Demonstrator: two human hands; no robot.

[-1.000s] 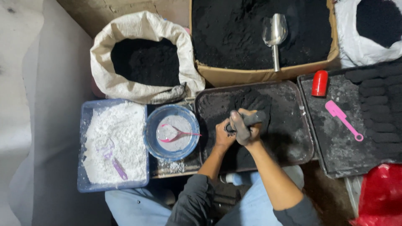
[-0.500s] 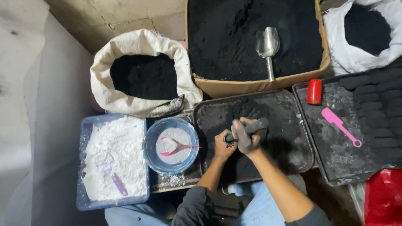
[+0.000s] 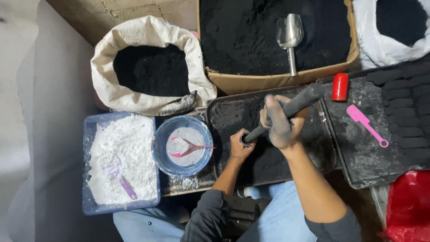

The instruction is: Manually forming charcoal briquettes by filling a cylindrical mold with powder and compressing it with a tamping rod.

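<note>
My right hand [image 3: 280, 123], blackened with powder, grips a long dark rod [image 3: 293, 107] that slants up to the right, its lower end set in a small round mould [image 3: 245, 139]. My left hand [image 3: 239, 147] is closed around that mould and holds it down on the black tray [image 3: 233, 107], which is coated with black powder. A low heap of the powder lies under my right hand.
Left of the tray are a blue bowl [image 3: 161, 152] with a pink spoon [image 3: 190, 146] and a blue tub [image 3: 89, 130] of white powder. Behind stand a sack [image 3: 134, 31] and a cardboard box [image 3: 268, 80] of black powder with a metal scoop [image 3: 290, 38]. A right tray [image 3: 354, 148] holds dark pressed pieces, a red cap [image 3: 340, 87] and a pink scraper [image 3: 365, 124].
My right hand has risen and drawn the rod far out of the mould, so much more of the rod shows. My left hand stays on the mould.
</note>
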